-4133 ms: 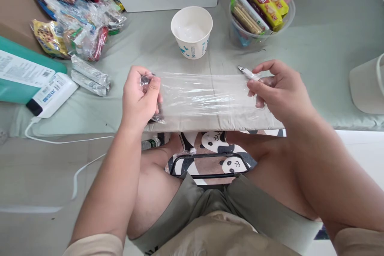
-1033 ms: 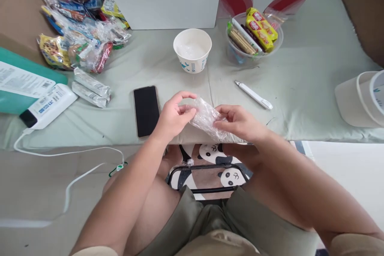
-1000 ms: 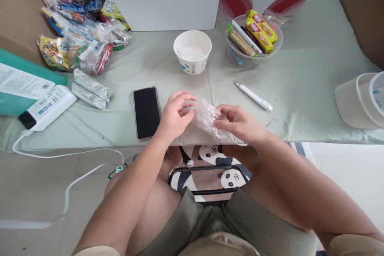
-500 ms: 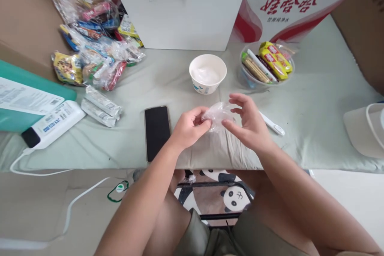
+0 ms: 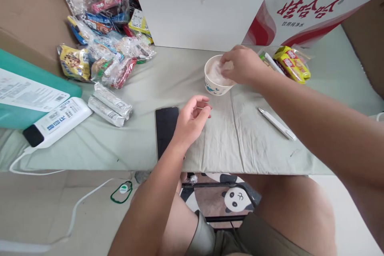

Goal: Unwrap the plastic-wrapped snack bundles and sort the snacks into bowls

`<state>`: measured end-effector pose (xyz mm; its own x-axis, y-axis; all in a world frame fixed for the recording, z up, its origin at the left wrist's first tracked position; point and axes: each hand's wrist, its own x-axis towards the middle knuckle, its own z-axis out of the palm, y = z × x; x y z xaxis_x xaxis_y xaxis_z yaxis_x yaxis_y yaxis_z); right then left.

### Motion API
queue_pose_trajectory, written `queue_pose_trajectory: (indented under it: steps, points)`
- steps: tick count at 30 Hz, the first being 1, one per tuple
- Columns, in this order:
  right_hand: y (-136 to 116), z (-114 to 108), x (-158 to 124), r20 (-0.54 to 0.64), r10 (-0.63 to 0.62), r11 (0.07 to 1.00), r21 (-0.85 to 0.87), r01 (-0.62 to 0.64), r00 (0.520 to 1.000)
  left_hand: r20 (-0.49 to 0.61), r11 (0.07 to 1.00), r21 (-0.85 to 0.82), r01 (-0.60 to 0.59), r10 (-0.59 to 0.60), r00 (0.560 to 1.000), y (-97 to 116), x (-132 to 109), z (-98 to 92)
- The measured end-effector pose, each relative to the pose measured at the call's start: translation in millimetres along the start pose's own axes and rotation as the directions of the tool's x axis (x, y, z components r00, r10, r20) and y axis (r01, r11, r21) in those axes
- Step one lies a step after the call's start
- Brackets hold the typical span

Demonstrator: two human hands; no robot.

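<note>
My right hand (image 5: pixel 241 65) reaches over the rim of a white paper bowl (image 5: pixel 220 89) with blue-green print. Its fingers are bent inward against a crumpled clear plastic bag (image 5: pixel 215 73) inside the bowl; part of the grip is hidden. My left hand (image 5: pixel 193 120) hovers in front of the bowl, fingers loosely curled and apart from the thumb, with nothing in it. A black phone (image 5: pixel 166 130) lies beside my left wrist, partly covered by it. Under my right forearm, a white slim cutter-like tool (image 5: pixel 277 124) rests on the cloth.
Wrapped snacks (image 5: pixel 105 44) are heaped at the back left, with silver packets (image 5: pixel 110 104) before them. A white power strip (image 5: pixel 58 122) lies by a green container (image 5: pixel 33 92). Yellow snack packs (image 5: pixel 291 64) sit behind my right arm. A white box (image 5: pixel 204 12) stands at the back.
My right hand has moved up and forward to the bowl, and the clear plastic has left my left hand. My left hand has loosened. The whole view has shifted slightly.
</note>
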<state>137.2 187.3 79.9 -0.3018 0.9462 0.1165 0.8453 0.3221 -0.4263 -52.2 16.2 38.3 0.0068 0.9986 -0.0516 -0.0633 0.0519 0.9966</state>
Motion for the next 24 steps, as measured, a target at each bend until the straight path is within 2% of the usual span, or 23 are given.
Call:
queue_pose_trajectory:
  steps: [4,6,7,8,10,12,13,14,15,17,19,21,24]
  points:
    - [11,35,30,0.061,-0.187,0.976,-0.102,0.192,0.981,-0.011,1.000,0.013,-0.010,0.010,1.000,2,1,0.6]
    - [10,37,33,0.140,-0.228,0.965,-0.096,0.242,0.964,-0.022,0.999,0.028,-0.028,0.028,0.999,1,4,2.1]
    - [8,30,30,0.165,-0.226,0.968,-0.072,0.240,0.960,-0.031,0.998,0.037,-0.041,0.043,0.999,0,6,3.2]
    - [5,20,23,0.164,-0.217,0.973,-0.038,0.226,0.962,-0.043,0.997,0.048,-0.056,0.058,0.997,-2,8,4.5]
    - [3,-9,-6,0.068,-0.208,0.978,0.040,0.205,0.976,-0.077,0.994,0.074,-0.087,0.092,0.993,-5,13,7.1]
    - [9,-39,-49,-0.162,-0.186,0.980,0.042,0.195,0.969,-0.100,0.986,0.112,-0.127,0.138,0.985,-9,16,8.4]
    - [16,-51,-73,-0.269,-0.154,0.987,0.002,0.161,0.951,-0.100,0.979,0.138,-0.149,0.163,0.982,-11,17,8.3]
    - [27,-59,-96,-0.355,-0.129,0.992,-0.046,0.120,0.926,-0.092,0.971,0.166,-0.170,0.187,0.978,-13,17,8.0]
    - [40,-64,-118,-0.387,-0.111,0.992,-0.098,0.079,0.916,-0.080,0.963,0.196,-0.186,0.205,0.975,-15,18,7.6]
    - [69,-64,-150,-0.400,-0.064,0.984,-0.178,-0.009,0.914,-0.066,0.947,0.253,-0.196,0.219,0.973,-19,20,7.6]
    - [96,-57,-165,-0.376,-0.003,0.967,-0.238,-0.093,0.927,-0.092,0.939,0.290,-0.185,0.219,0.971,-23,27,10.2]
    - [115,-50,-166,-0.352,0.045,0.948,-0.279,-0.151,0.935,-0.139,0.937,0.306,-0.172,0.222,0.965,-25,35,16.0]
    - [125,-44,-156,-0.341,0.067,0.931,-0.317,-0.182,0.938,-0.149,0.925,0.342,-0.166,0.228,0.962,-23,48,28.6]
